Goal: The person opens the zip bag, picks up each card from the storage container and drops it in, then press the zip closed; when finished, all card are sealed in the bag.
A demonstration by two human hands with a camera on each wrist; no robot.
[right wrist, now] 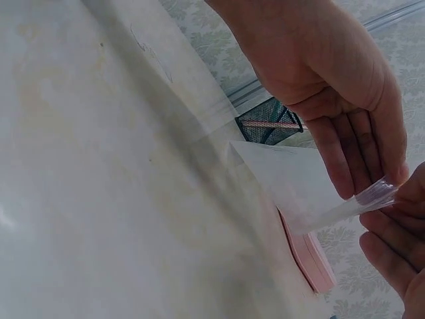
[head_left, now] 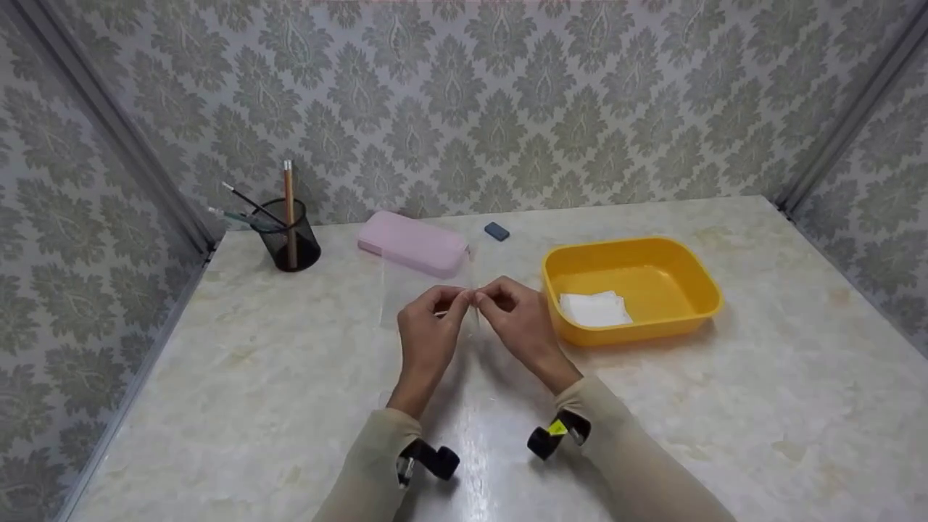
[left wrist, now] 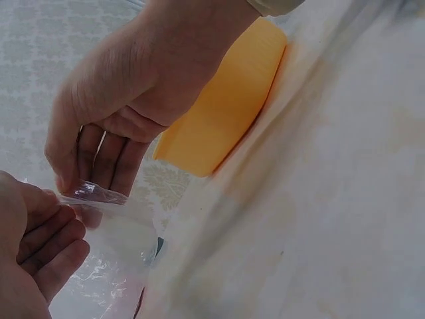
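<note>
A clear plastic bag (head_left: 404, 290) is held up over the table between both hands. My left hand (head_left: 429, 330) pinches its top edge between thumb and index finger. Right beside it, fingertips meeting, my right hand (head_left: 518, 319) pinches the same edge. In the left wrist view the creased strip along the bag's mouth (left wrist: 99, 193) runs between the two hands. The right wrist view shows the bag's sheet (right wrist: 282, 173) hanging smooth and see-through, with the other fingers curled loosely near it.
Behind the bag lies a pink case (head_left: 413, 243), with a small dark blue block (head_left: 497, 231) to its right. A yellow basket (head_left: 667, 330) holding white square sheets (head_left: 596, 309) stands right of the hands. A black mesh cup (head_left: 308, 250) with pencils is at the back left.
</note>
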